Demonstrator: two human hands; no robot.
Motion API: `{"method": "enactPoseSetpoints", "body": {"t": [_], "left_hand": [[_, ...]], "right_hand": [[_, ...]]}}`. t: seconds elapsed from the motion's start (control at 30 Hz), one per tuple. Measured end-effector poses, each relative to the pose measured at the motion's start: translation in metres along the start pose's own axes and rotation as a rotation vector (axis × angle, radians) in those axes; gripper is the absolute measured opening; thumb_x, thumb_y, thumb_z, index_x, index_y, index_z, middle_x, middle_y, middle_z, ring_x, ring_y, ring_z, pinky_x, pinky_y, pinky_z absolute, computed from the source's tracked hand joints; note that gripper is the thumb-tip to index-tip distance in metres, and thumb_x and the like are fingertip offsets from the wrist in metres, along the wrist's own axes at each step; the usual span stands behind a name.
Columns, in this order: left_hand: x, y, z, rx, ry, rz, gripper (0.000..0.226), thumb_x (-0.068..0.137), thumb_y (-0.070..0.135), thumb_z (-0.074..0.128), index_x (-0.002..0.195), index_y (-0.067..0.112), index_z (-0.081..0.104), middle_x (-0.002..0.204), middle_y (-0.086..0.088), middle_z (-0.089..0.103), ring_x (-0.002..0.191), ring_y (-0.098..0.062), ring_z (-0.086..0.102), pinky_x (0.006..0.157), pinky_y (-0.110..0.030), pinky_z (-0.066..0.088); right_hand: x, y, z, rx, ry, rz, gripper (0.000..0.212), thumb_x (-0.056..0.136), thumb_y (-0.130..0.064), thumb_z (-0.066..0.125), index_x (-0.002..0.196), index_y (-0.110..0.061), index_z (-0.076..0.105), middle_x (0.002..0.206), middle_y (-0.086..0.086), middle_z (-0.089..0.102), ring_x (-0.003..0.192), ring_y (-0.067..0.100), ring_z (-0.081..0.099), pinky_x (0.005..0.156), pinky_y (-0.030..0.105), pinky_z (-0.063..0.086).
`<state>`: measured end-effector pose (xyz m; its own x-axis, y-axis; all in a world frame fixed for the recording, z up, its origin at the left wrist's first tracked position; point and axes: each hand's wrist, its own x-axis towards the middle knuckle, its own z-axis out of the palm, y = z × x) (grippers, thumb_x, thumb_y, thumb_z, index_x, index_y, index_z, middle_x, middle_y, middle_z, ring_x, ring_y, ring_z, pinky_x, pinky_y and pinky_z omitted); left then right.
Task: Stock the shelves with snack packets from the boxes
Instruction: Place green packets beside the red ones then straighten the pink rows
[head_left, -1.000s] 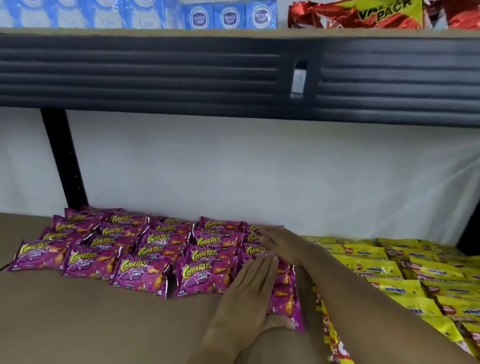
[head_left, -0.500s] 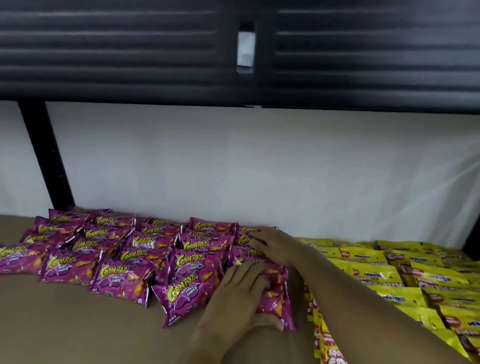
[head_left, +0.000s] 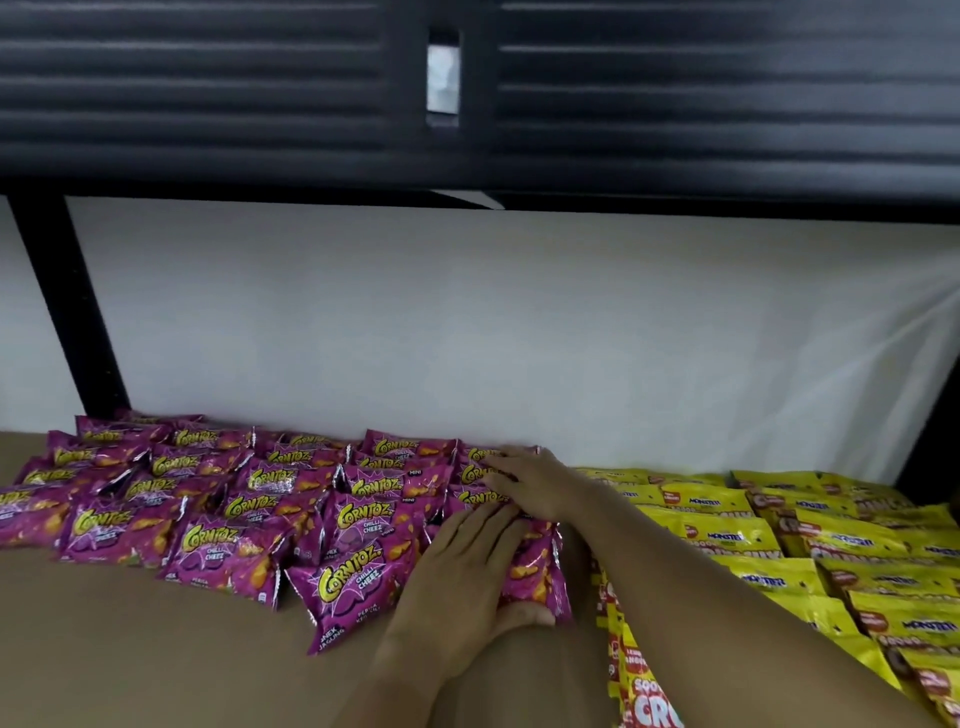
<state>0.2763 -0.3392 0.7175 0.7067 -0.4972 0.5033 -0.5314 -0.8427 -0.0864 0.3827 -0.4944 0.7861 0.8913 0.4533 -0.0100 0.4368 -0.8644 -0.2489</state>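
Your left hand (head_left: 467, 577) lies palm down on the purple packets (head_left: 249, 499), fingers fairly straight and together, pressing the front packet (head_left: 535, 571) at the right end of the rows while your thumb tucks under its near edge; it looks more like a flat press than a grip, though the underside of the hand is hidden. Your right hand (head_left: 530, 480) reaches farther back, fingers spread and slightly bent, resting on the rear packets close to the white back panel (head_left: 467, 322). The purple packets read "CORNTOZ" in fat yellow-green letters, with "CHILLI CHEEZ" beneath and a small "MINI" tag on some; they are glossy foil pillows with crimped silver ends, laid overlapping in rows across the tan shelf (head_left: 130, 649), which has a matte, board-like surface. One packet (head_left: 353, 587) at the front sits tilted, its lower corner jutting toward you, touching your left hand's side. To the right of your arms lie the yellow packets (head_left: 779, 551), flat and shiny, overlapped like shingles, marked "MONSTER" on a blue strip with red patches; the other lettering is too blurred to read surely. Nearest you, one of them shows large white letters starting "CR" on red. Overhead runs a dark ribbed rail (head_left: 208, 93) with a small pale tag (head_left: 443, 73) set in it, and a black post (head_left: 67, 312) stands at the left.
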Motion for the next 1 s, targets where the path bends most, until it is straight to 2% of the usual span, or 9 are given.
{"method": "enactPoseSetpoints", "body": {"t": [0.13, 0.2, 0.27, 0.33, 0.5, 0.63, 0.73, 0.87, 1.0], "left_hand": [[-0.001, 0.007, -0.008, 0.073, 0.052, -0.011, 0.09, 0.089, 0.083, 0.031, 0.145, 0.014, 0.049, 0.154, -0.004, 0.044, 0.147, -0.02, 0.033, 0.117, -0.047, 0.023], [-0.003, 0.01, -0.013, 0.131, 0.053, -0.007, 0.089, 0.091, 0.08, 0.03, 0.145, 0.012, 0.05, 0.154, -0.006, 0.043, 0.147, -0.021, 0.032, 0.116, -0.049, 0.023], [-0.007, 0.017, -0.018, 0.153, 0.051, -0.007, 0.086, 0.093, 0.077, 0.03, 0.145, 0.012, 0.05, 0.155, -0.007, 0.042, 0.147, -0.022, 0.032, 0.117, -0.049, 0.023], [-0.011, 0.029, -0.023, 0.124, 0.063, -0.031, 0.082, 0.096, 0.074, 0.029, 0.146, 0.012, 0.049, 0.156, -0.006, 0.041, 0.148, -0.022, 0.032, 0.117, -0.048, 0.023], [-0.024, 0.07, -0.034, -0.026, 0.086, -0.112, 0.069, 0.101, 0.066, 0.029, 0.148, 0.019, 0.046, 0.158, 0.001, 0.038, 0.149, -0.016, 0.028, 0.12, -0.044, 0.015], [-0.024, 0.113, -0.044, -0.152, 0.085, -0.1, 0.065, 0.099, 0.068, 0.033, 0.146, 0.026, 0.046, 0.152, 0.007, 0.045, 0.145, -0.013, 0.034, 0.117, -0.04, 0.018], [-0.023, 0.149, -0.046, -0.23, 0.06, -0.05, 0.077, 0.093, 0.076, 0.035, 0.145, 0.021, 0.05, 0.154, 0.002, 0.043, 0.145, -0.019, 0.036, 0.113, -0.042, 0.023], [-0.018, 0.189, -0.039, -0.198, 0.047, -0.118, 0.103, 0.082, 0.089, 0.029, 0.145, 0.011, 0.051, 0.156, -0.011, 0.04, 0.145, -0.033, 0.035, 0.107, -0.05, 0.027], [-0.013, 0.197, -0.021, -0.155, 0.041, -0.19, 0.104, 0.084, 0.086, 0.022, 0.14, 0.005, 0.055, 0.151, -0.018, 0.044, 0.14, -0.038, 0.041, 0.105, -0.051, 0.029]], "right_hand": [[-0.016, 0.004, -0.005, 0.088, 0.077, 0.015, 0.049, 0.106, -0.043, 0.032, 0.152, -0.025, 0.035, 0.163, 0.006, 0.021, 0.151, 0.02, 0.014, 0.121, 0.041, 0.001], [-0.03, 0.011, -0.01, 0.139, 0.081, 0.045, 0.049, 0.105, -0.045, 0.035, 0.15, -0.025, 0.04, 0.161, 0.004, 0.028, 0.148, 0.026, 0.024, 0.121, 0.041, 0.015], [-0.048, 0.02, -0.016, 0.194, 0.089, 0.085, 0.046, 0.104, -0.046, 0.039, 0.143, -0.025, 0.049, 0.149, 0.004, 0.045, 0.136, 0.028, 0.043, 0.113, 0.039, 0.034], [-0.067, 0.027, -0.024, 0.214, 0.091, 0.123, 0.043, 0.103, -0.045, 0.042, 0.139, -0.023, 0.053, 0.141, 0.006, 0.052, 0.129, 0.028, 0.049, 0.109, 0.039, 0.039], [-0.112, 0.04, -0.041, 0.101, 0.094, 0.169, 0.042, 0.103, -0.042, 0.045, 0.14, -0.024, 0.054, 0.146, 0.007, 0.052, 0.133, 0.025, 0.048, 0.106, 0.032, 0.038], [-0.139, 0.05, -0.043, 0.025, 0.056, 0.23, 0.05, 0.102, -0.048, 0.043, 0.144, -0.022, 0.049, 0.151, 0.005, 0.046, 0.138, 0.024, 0.042, 0.112, 0.037, 0.034], [-0.156, 0.051, -0.042, 0.025, 0.067, 0.267, 0.053, 0.103, -0.047, 0.042, 0.15, -0.021, 0.041, 0.157, 0.003, 0.036, 0.145, 0.021, 0.032, 0.117, 0.037, 0.028], [-0.163, 0.051, -0.033, -0.027, 0.068, 0.283, 0.057, 0.105, -0.047, 0.034, 0.155, -0.019, 0.029, 0.162, 0.009, 0.024, 0.151, 0.024, 0.016, 0.121, 0.04, 0.015], [-0.144, 0.061, -0.015, -0.096, 0.083, 0.289, 0.066, 0.103, -0.056, 0.023, 0.158, -0.02, 0.018, 0.165, 0.01, 0.012, 0.153, 0.025, 0.0, 0.124, 0.044, 0.002]]}}
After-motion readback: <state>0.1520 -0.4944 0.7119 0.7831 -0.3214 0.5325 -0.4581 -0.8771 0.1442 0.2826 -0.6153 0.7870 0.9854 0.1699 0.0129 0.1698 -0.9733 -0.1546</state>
